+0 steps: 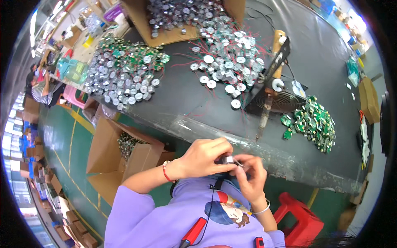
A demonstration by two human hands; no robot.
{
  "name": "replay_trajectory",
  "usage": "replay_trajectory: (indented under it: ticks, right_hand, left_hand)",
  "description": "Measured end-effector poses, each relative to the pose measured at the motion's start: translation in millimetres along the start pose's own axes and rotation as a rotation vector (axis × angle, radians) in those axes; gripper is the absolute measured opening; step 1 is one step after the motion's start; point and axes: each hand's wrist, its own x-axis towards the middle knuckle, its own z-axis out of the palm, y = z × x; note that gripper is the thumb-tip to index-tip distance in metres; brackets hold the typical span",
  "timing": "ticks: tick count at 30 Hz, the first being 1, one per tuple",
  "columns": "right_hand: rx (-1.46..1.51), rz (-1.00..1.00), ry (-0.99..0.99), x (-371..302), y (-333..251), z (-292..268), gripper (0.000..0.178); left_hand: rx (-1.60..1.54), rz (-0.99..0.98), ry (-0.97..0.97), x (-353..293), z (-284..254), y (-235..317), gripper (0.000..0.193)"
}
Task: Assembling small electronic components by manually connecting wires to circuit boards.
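Observation:
Over my lap, just off the table's front edge, my left hand grips a small round silver motor between thumb and fingers. My right hand is closed in a pinch right beside the motor. Something thin shows at its fingertips, perhaps a wire, too small to make out. Beyond my hands lies a loose heap of silver motors with red and green wires. A second heap of motors to the left has green circuit boards among it. A pile of small green circuit boards sits to the right.
A soldering iron with a wooden handle leans on a black stand with a round grille. An open cardboard box of motors stands at the back. Another cardboard box is on the floor at left. A red stool stands at right.

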Motion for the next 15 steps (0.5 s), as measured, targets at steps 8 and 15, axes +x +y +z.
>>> replay_trajectory:
  ticks: [8,15]
  right_hand:
    - [-0.011,0.029,0.029,-6.7,-0.6,-25.0,0.023]
    - [-0.69,-0.269,0.173,22.6,-3.1,-64.1,0.014]
  left_hand:
    - [-0.934,-0.479,-0.364,-6.8,-18.7,-5.7,0.024]
    - [-0.206,-0.31,-0.036,4.3,-20.3,11.4,0.005]
